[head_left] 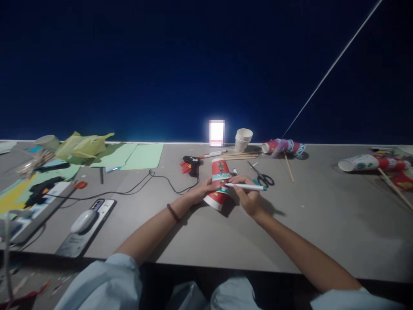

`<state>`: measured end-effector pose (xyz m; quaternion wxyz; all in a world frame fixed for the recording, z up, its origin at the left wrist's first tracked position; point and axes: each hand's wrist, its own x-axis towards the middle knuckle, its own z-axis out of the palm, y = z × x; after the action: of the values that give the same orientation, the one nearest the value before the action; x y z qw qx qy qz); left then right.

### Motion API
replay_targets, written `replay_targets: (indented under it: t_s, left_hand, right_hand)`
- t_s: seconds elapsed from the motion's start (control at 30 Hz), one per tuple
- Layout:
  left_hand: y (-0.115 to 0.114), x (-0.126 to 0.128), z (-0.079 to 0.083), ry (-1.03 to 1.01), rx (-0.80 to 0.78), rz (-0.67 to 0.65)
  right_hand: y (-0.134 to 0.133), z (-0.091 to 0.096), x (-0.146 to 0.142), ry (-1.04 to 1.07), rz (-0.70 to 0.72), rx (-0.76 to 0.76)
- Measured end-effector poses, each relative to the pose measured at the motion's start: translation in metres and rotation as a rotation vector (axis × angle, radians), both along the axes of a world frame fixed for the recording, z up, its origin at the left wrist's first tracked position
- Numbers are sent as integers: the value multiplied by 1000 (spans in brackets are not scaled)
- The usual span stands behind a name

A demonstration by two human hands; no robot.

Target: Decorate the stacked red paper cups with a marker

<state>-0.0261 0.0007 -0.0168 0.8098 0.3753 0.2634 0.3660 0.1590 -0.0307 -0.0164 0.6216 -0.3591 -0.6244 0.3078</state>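
A red patterned paper cup [220, 181] lies on its side on the grey table [206, 232] in front of me. My left hand [200, 192] is wrapped round its left side and holds it steady. My right hand [247, 194] grips a white marker with a teal end [247, 187], its tip touching the cup's side. Black-handled scissors [263, 176] lie just beyond my right hand.
A black glue gun [192, 163] with its cable lies behind the cup. White cups [243, 138] are stacked at the back, decorated cups [285, 147] on sticks to the right. Green paper sheets [129, 156], a phone [87, 226] and a power strip [38, 211] fill the left.
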Motion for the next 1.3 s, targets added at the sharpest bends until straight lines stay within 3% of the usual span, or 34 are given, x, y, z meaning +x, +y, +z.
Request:
replay_targets:
  t_s: [1.3]
  left_hand:
    - [2, -1, -6, 19, 9, 9]
  right_hand:
    - [1, 0, -1, 47, 5, -12]
